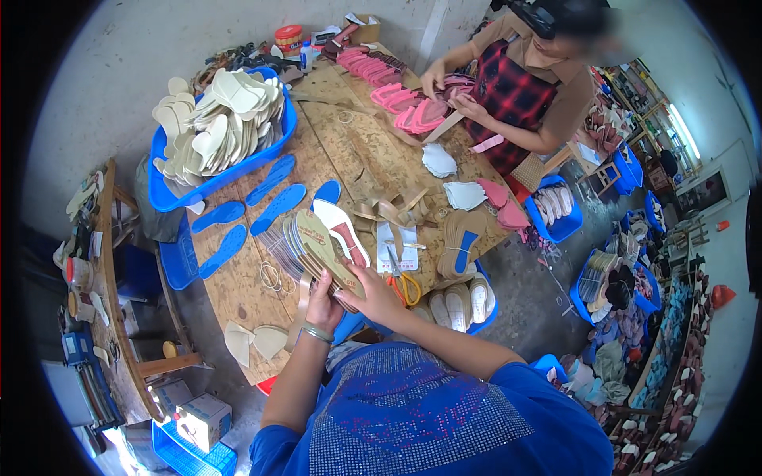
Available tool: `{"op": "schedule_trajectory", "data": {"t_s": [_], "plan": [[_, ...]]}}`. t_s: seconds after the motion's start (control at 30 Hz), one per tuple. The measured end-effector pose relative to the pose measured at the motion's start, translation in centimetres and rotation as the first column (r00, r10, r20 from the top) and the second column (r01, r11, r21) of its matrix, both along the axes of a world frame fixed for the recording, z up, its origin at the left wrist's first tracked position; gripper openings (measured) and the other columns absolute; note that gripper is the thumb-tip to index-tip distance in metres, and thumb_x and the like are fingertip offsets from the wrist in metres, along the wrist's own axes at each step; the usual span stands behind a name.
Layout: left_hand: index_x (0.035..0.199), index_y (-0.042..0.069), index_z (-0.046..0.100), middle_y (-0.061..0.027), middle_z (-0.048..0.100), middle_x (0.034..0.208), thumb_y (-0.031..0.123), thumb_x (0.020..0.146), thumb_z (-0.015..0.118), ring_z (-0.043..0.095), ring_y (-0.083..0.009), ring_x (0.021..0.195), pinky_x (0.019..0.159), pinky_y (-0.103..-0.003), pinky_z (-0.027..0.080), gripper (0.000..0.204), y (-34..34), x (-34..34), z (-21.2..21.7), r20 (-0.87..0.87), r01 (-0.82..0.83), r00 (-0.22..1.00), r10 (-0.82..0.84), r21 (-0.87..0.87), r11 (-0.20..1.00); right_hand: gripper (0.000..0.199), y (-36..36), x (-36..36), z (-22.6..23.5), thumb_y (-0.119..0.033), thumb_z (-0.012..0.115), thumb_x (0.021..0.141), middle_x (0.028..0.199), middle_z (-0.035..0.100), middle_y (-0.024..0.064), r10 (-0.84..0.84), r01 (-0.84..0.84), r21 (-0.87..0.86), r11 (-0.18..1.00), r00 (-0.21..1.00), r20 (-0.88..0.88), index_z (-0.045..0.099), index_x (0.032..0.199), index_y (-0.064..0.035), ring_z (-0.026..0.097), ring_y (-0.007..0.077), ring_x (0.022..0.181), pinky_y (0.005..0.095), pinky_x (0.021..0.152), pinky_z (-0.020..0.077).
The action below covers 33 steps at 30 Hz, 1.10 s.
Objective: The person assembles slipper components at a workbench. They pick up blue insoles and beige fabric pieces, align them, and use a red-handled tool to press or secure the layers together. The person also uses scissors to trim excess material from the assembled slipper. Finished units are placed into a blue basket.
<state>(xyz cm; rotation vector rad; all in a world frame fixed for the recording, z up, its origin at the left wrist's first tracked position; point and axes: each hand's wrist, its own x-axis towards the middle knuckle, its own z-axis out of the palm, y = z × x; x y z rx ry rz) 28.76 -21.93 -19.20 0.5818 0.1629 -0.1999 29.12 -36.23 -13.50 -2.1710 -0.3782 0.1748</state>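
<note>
Between my two hands is a fanned stack of tan shoe insoles (317, 244), tilted over the table's near edge. My left hand (321, 308) grips its near end from the left, fingers wrapped around it. My right hand (373, 295) closes on the same end from the right. Just beyond the stack lies a white sole piece (344, 226) with a red inner patch. Scissors (408, 289) with orange handles rest to the right of my right hand, by a sheet of paper (399, 252). Several blue sole shapes (278, 208) lie to the left of the stack.
A blue basket (230, 174) heaped with cream sole pieces stands at the far left of the wooden table (329, 147). Beige strips (397, 210) and a banded insole bundle (460, 238) lie to the right. Across the table, a co-worker's hands (448, 91) handle pink pieces (421, 117).
</note>
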Motion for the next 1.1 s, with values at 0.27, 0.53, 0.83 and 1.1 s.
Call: {"op": "schedule_trajectory", "data": {"t_s": [0.27, 0.53, 0.83, 1.1], "plan": [[0.129, 0.001, 0.047, -0.0124, 0.057, 0.123, 0.035, 0.095, 0.051, 0.054, -0.024, 0.113, 0.099, -0.04, 0.043, 0.048, -0.7, -0.1, 1.4, -0.022, 0.026, 0.999, -0.025, 0.046, 0.999, 0.063, -0.7, -0.2, -0.8, -0.039, 0.066, 0.083, 0.115, 0.055, 0.022, -0.022, 0.02, 0.089, 0.996, 0.999, 0.028, 0.047, 0.129, -0.0002, 0.055, 0.0351, 0.106, 0.0392, 0.09, 0.0435], [0.127, 0.001, 0.049, -0.0109, 0.058, 0.121, 0.031, 0.095, 0.053, 0.056, -0.0221, 0.109, 0.096, -0.038, 0.046, 0.044, -1.2, 0.3, 2.0, -0.058, 0.031, 0.998, -0.029, 0.04, 0.999, 0.063, -1.3, -0.1, -0.9, -0.039, 0.065, 0.084, 0.118, 0.055, 0.0214, -0.041, 0.046, 0.112, 0.993, 0.998, -0.044, 0.046, 0.13, -0.0003, 0.055, 0.0335, 0.11, 0.038, 0.093, 0.0425], [0.125, -0.001, 0.049, -0.014, 0.059, 0.118, 0.025, 0.095, 0.053, 0.058, -0.0252, 0.108, 0.094, -0.04, 0.049, 0.04, 0.1, 0.5, 1.8, -0.099, 0.022, 0.995, -0.026, -0.048, 0.999, 0.066, -1.2, 1.1, -0.8, -0.038, 0.071, 0.077, 0.115, 0.057, 0.0205, 0.092, -0.069, 0.154, 0.986, 0.985, -0.146, 0.051, 0.125, 0.0016, 0.055, 0.032, 0.108, 0.0397, 0.093, 0.0425], [0.122, -0.005, 0.049, -0.0174, 0.057, 0.12, 0.033, 0.095, 0.045, 0.059, -0.0268, 0.107, 0.096, -0.04, 0.047, 0.047, 4.2, -3.0, 1.9, -0.179, -0.043, 0.984, 0.014, -0.163, 0.986, 0.025, 0.8, 1.4, -3.3, -0.008, 0.054, 0.092, 0.102, 0.064, 0.0082, 0.301, -0.121, 0.488, 0.864, 0.902, -0.308, 0.06, 0.114, 0.0013, 0.061, 0.0162, 0.093, 0.0272, 0.083, 0.0464]]}}
